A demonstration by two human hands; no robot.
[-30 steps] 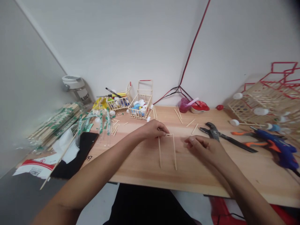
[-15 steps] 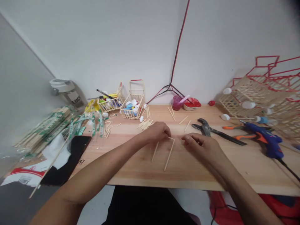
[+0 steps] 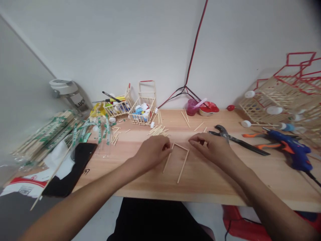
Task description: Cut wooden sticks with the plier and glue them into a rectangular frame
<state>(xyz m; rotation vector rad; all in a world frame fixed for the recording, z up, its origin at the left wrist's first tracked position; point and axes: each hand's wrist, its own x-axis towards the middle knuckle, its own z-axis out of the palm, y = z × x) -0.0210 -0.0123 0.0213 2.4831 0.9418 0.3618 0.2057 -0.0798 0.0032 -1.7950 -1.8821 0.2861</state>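
Three thin wooden sticks lie on the table as a three-sided frame: a left stick, a short top stick and a right stick. My left hand is closed, its thumb and fingertips at the upper end of the left stick and seemingly pinching it. My right hand stays curled just right of the top corner, apart from the frame, with its fingertips together and nothing visible in them. Behind my left hand lies a pile of short sticks.
Small stick baskets with bottle caps stand at the back. Pliers and a blue glue gun lie right, before stacked stick carts. Bagged sticks and a black phone are left. Red dishes stand near the wall.
My left hand has moved down and left, from the top stick to the left stick. The top stick now shows whole. My right hand has shifted slightly up and left.
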